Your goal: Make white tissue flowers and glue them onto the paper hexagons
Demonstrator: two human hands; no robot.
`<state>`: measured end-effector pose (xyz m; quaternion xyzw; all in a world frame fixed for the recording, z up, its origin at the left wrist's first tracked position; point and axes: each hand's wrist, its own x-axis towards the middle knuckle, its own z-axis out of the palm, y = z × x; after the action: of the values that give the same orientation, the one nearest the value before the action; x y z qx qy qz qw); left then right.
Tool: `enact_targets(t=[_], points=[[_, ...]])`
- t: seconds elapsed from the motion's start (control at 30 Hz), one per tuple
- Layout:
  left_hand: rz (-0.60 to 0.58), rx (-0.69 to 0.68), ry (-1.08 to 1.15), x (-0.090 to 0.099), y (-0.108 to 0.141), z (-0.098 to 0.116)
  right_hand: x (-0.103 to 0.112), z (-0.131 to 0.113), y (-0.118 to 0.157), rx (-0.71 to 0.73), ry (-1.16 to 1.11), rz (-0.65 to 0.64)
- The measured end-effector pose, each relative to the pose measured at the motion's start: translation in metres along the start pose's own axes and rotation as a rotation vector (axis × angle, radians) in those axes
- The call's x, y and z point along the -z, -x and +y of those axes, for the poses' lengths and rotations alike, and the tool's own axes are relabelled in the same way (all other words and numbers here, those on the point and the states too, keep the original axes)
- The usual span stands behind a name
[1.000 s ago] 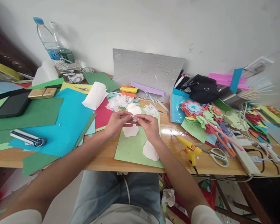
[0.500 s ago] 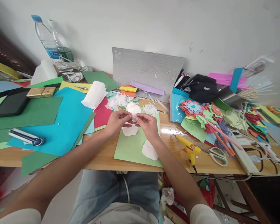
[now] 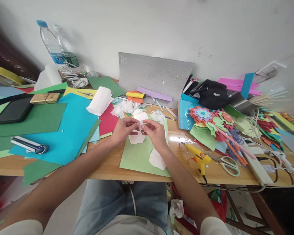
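Bare table (image 3: 105, 168) shows along the front edge just left of the light green sheet (image 3: 134, 160), and between sheet and glue gun (image 3: 198, 156). Over the sheet, left hand (image 3: 123, 132) and right hand (image 3: 155, 133) pinch a small white paper (image 3: 140, 123) between fingertips. Beyond, thin sticks (image 3: 262, 98) poke from a metal can (image 3: 241, 105), and a gray mat (image 3: 154, 75) leans against the wall (image 3: 147, 27).

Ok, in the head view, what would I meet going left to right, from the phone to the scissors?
Black phone, curled white paper, left hand, small held white piece, right hand, yellow glue gun, scissors.
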<state>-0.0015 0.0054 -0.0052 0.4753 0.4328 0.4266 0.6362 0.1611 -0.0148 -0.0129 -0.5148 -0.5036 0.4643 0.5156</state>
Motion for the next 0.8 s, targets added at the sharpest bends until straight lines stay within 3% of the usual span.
enact_targets(t=[0.13,0.47,0.8], points=[[-0.017,-0.010,-0.031,0.0000,-0.0002,0.0017,0.0029,-0.0015,-0.0002,0.166,0.126,0.024],[-0.031,0.037,0.008,-0.0008,-0.0001,0.0039,0.0029,0.0052,-0.0017,0.165,0.134,0.014],[-0.022,0.062,0.081,-0.0003,0.0006,0.0045,-0.0003,-0.0019,0.0056,0.519,0.466,0.054]])
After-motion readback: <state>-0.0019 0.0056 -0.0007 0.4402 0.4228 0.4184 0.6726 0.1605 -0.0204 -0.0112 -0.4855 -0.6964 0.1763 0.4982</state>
